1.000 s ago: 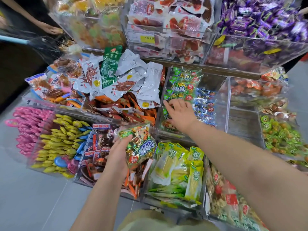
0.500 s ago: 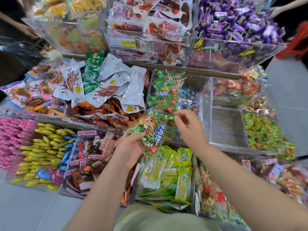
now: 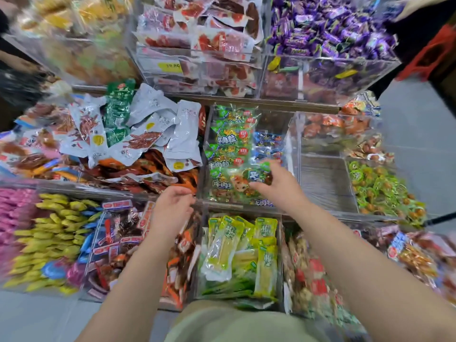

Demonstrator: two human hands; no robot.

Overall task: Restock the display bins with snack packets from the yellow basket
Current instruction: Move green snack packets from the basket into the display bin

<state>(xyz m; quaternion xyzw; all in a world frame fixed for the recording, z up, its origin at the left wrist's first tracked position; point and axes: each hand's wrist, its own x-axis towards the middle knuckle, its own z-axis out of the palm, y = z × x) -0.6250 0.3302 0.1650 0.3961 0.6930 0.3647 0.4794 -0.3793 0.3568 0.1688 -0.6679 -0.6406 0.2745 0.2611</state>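
Standing on grey floor (image 3: 419, 134), packed clear bins (image 3: 325, 183) crowd together; right hand (image 3: 278, 186) grips green packet (image 3: 237, 181), left hand (image 3: 170, 208) relaxed, empty.

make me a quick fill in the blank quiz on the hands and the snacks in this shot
1. The packet pinched in the right hand is mostly ____ in colour.
2. The left hand holds ____.
3. The candies at the top right have ____ wrappers.
4. The price tag above both hands is ____.

Missing words: green; nothing; purple; yellow
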